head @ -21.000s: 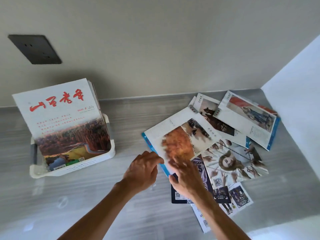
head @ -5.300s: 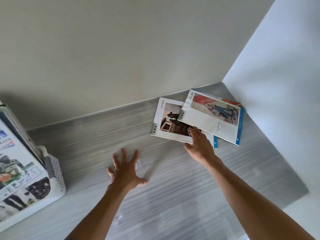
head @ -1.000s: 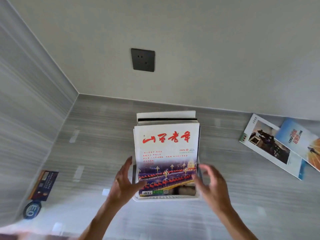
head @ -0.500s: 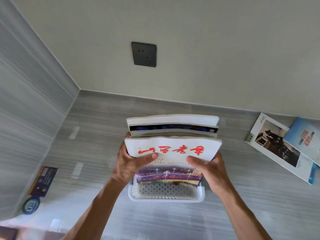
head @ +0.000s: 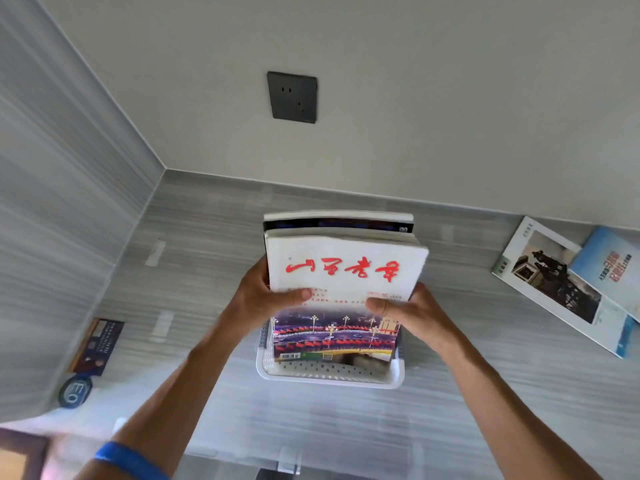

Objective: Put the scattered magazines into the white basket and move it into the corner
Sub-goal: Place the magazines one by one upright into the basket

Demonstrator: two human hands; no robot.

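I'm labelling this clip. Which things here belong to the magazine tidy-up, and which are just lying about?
Job:
white basket
magazine stack, gripped by left hand and right hand
two loose magazines

Lying about:
wall socket
dark card
round blue sticker

Front magazine [head: 341, 292]: white cover, red brush-style title, purple-and-red night street photo on its lower half. White basket [head: 329, 374], dotted perforated walls. Desk [head: 207, 237] grey with pale streaks. Dark grey wall socket [head: 292, 97] on beige wall. Right: white magazine [head: 554, 289] with dark photo, light blue magazine [head: 609, 268] with red lettering. Blue wristband [head: 130, 459].
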